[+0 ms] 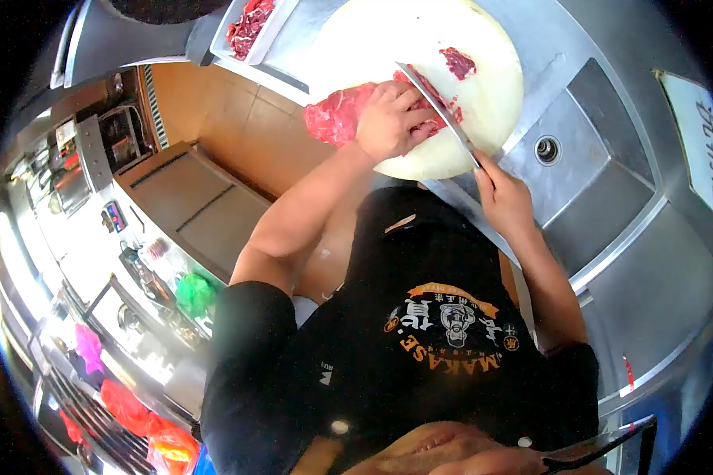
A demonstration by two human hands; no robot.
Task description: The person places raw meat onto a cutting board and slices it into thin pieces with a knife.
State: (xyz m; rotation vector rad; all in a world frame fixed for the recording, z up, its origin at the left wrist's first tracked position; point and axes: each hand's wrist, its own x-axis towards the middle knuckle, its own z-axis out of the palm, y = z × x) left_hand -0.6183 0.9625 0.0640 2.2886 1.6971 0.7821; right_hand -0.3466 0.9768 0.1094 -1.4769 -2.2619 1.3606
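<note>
A large piece of raw red meat (pixel 334 115) lies on a round white cutting board (pixel 356 39), its left end reaching past the board's edge. My left hand (pixel 394 120) presses on top of the meat, fingers bent toward the cut end. Wrapped round a knife handle is my right hand (pixel 503 192). The long knife blade (pixel 444 112) slants from upper left to lower right, right beside my left fingertips and against the meat's cut end. A small separate piece of meat (pixel 457 63) rests on the board, up and right of the blade.
A white tray (pixel 274 36) with cut meat (pixel 250 28) stands at the upper left. Right of the board is a metal sink with a drain (pixel 547 150). A counter with a green bag (pixel 194 294) and red bags (pixel 127 405) is at the left.
</note>
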